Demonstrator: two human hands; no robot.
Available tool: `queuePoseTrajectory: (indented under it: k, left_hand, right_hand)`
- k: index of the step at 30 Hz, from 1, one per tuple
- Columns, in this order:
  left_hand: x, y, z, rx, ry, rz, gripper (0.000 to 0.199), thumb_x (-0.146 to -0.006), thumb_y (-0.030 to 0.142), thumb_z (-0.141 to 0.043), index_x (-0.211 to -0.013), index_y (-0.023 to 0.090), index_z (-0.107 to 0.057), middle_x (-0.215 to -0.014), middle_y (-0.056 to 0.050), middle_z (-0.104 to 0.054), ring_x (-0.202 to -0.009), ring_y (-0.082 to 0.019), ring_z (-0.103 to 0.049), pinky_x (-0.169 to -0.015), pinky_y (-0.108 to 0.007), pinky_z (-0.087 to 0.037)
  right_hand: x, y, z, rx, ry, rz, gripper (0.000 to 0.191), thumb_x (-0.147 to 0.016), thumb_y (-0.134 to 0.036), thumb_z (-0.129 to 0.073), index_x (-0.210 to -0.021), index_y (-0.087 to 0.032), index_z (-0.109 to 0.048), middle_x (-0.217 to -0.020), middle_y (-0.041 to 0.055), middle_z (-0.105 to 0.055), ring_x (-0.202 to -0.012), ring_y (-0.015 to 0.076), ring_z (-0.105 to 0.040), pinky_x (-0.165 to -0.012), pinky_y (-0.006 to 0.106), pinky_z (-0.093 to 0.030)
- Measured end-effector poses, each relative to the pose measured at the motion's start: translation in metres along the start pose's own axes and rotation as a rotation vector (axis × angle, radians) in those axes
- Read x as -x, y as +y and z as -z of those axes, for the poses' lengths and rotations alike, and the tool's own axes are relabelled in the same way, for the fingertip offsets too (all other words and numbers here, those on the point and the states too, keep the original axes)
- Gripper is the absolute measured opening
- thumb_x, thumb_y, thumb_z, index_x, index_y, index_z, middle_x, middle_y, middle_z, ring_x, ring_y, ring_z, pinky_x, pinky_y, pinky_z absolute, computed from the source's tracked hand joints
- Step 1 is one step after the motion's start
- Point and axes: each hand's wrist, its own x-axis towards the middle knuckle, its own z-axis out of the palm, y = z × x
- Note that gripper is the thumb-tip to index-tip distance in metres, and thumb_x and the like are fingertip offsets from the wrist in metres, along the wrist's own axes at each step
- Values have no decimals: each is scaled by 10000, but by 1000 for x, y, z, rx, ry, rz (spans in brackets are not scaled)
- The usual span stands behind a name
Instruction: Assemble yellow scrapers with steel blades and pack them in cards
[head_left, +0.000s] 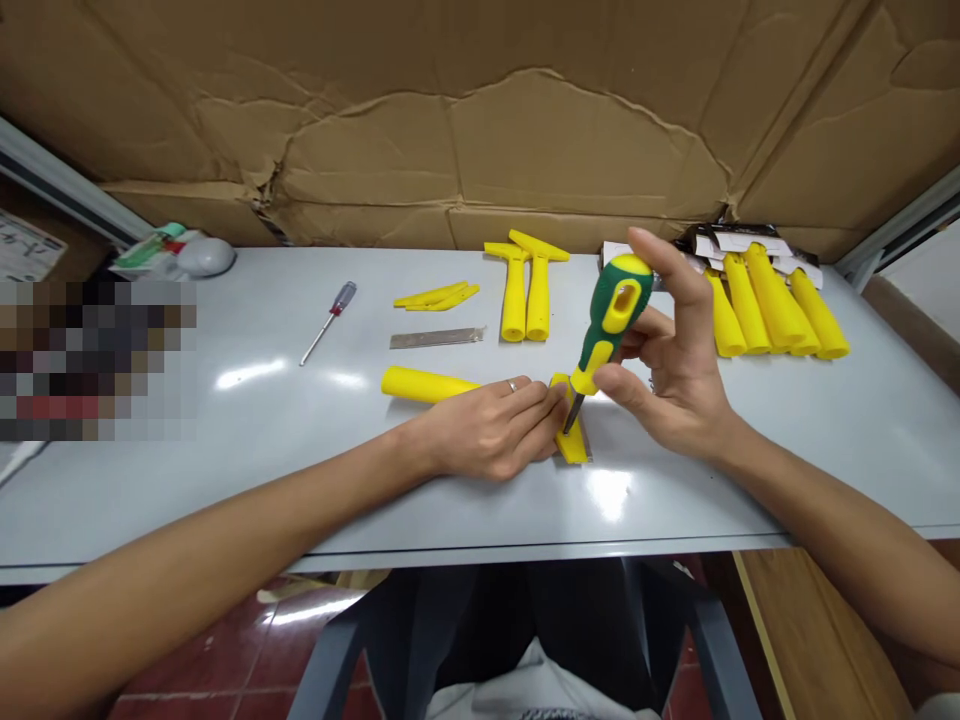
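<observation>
My left hand [495, 430] presses down on a yellow plastic scraper lying on the table, its fingers together over it. The scraper's handle [424, 384] sticks out to the left, and its head [573, 445] shows past my fingertips with a thin metal edge along its right side. My right hand [679, 370] holds a green and yellow screwdriver [611, 310] almost upright, a fingertip on top of its handle and the thumb near its lower end. The screwdriver's tip meets the scraper head. My left hand hides the scraper's middle.
Behind my hands lie metal blades [435, 338], yellow strips [436, 297] and two yellow scrapers [526, 290]. A small screwdriver [328, 322] is at left, near a grey computer mouse [206, 256]. Several yellow handles [776, 300] lie at right. Cardboard [465, 150] walls the back.
</observation>
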Motion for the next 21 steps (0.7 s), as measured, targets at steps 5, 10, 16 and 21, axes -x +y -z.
queuePoseTrajectory:
  k: [5,10,16,21]
  left_hand:
    - [-1,-1,3,-18,-49,-18,225,-1059,212,-616,-980,37,-734,-927,-180,-795,-807,-229,-746,-672,-339,-626]
    - [3,-1,2,-24,-91,-8,243,-1097,240,-549,-1026,103,-737,-1001,-146,-803,-859,-214,-750,-695,-341,-644]
    - [6,0,3,38,-141,3,268,-1110,262,-527,-1080,100,-738,-1046,-153,-804,-911,-230,-752,-718,-360,-652]
    - [3,-1,4,154,-301,88,345,-1134,270,-432,-1133,112,-739,-1088,-157,-797,-932,-239,-740,-726,-390,-649]
  right_hand:
    - [-4,-8,6,-97,0,-23,486,-1030,-470,-638,-1471,-426,-441,-1505,52,-598,-1193,271,-728,-969,495,-672]
    - [-9,-13,9,-215,34,-32,487,-935,-412,-808,-1322,-380,-513,-1181,17,-731,-972,230,-771,-845,462,-694]
    - [-16,2,10,-240,116,152,375,-979,-484,-732,-1347,-428,-696,-1135,23,-709,-883,171,-679,-743,343,-655]
    - [-21,7,13,-168,167,192,374,-880,-465,-841,-1246,-458,-761,-1326,3,-630,-1074,209,-718,-855,364,-655]
